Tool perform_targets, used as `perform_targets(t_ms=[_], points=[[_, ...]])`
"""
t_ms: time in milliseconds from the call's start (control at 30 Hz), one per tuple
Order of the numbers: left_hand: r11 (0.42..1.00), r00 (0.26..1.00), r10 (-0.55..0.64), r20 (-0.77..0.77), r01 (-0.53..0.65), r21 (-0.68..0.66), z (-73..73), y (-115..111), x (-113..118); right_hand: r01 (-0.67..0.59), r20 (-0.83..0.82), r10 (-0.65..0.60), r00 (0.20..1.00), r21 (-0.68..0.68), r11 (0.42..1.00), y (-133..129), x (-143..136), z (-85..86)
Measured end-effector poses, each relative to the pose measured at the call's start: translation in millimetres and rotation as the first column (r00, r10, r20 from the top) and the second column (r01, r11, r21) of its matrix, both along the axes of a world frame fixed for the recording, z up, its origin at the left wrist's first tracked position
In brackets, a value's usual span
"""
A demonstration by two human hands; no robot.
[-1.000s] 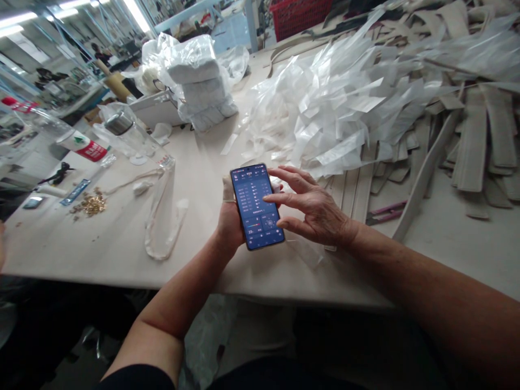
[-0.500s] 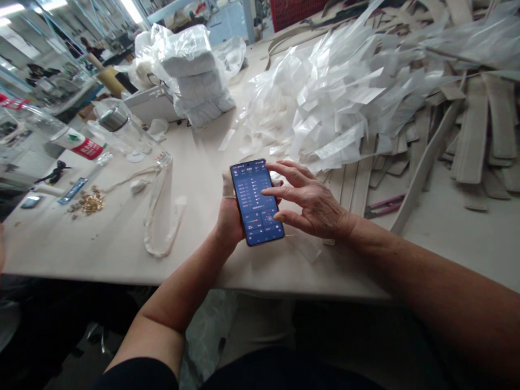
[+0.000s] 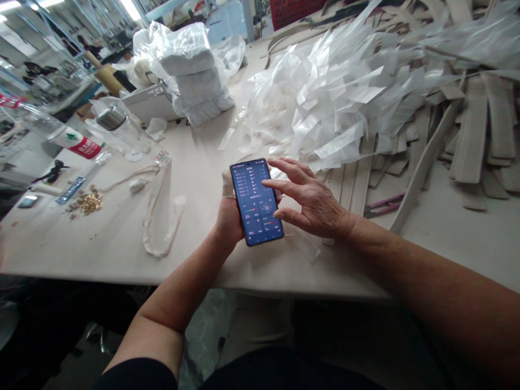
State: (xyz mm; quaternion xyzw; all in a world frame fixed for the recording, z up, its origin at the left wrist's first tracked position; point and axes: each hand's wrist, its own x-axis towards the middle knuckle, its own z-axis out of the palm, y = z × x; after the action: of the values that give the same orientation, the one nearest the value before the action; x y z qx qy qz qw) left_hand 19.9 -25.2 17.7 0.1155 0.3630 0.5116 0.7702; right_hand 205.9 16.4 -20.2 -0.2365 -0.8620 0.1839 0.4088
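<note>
Here a wide, pale beige work table (image 3: 122, 238) fills most of the frame, its near edge running across the lower middle, with dark floor below it. Beyond the table, at the upper left, a workshop with strip lights and blue framing shows, too blurred to detail.

The left hand (image 3: 229, 216) is wrapped around a smartphone (image 3: 257, 201) from behind, holding it just above the table at the centre of the frame, screen up. The right hand (image 3: 314, 203) is spread open and holds nothing; its forefinger rests on or just over the blue screen, the thumb near the lower edge. The screen carries rows of small text and figures, too small to read.

A heap of clear plastic bags (image 3: 333, 103) lies in the upper middle, with tan flat strips (image 3: 471, 141) spread to the right and pink-handled snips (image 3: 384, 206) near the right wrist. At the left stand a clear bottle with a red and green label (image 3: 77, 143), unreadable, a steel-lidded jar (image 3: 116, 122), small brass fittings (image 3: 89, 203) and a limp white loop (image 3: 162, 216). Wrapped white bundles (image 3: 195, 81) are stacked at the upper left.

Bare table lies between the loop and the phone, and along the near edge.
</note>
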Motion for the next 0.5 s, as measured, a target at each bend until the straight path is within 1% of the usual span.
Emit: perform_targets(t_ms=[133, 233, 367, 500], points=[[1.000, 1.000, 0.000, -0.001, 0.000, -0.017, -1.3, 0.4, -2.6, -0.002, -0.004, 0.002, 1.000, 0.005, 1.000, -0.6, 0.1, 0.8], [1.000, 1.000, 0.011, 0.019, -0.011, 0.013, -4.2, 0.7, -3.7, -0.018, -0.021, 0.019, 1.000, 0.012, 1.000, -0.7, 0.4, 0.7], [0.997, 0.999, 0.029, 0.035, -0.032, 0.077, -8.7, 2.6, -5.6, -0.073, -0.053, 0.075, 0.996, 0.042, 0.996, -0.7, 0.8, 0.0], [0.996, 0.998, 0.054, 0.018, -0.056, 0.076, -8.3, 5.3, -9.5, -0.137, -0.059, 0.142, 0.988, 0.089, 0.987, -1.8, 0.6, 0.7]])
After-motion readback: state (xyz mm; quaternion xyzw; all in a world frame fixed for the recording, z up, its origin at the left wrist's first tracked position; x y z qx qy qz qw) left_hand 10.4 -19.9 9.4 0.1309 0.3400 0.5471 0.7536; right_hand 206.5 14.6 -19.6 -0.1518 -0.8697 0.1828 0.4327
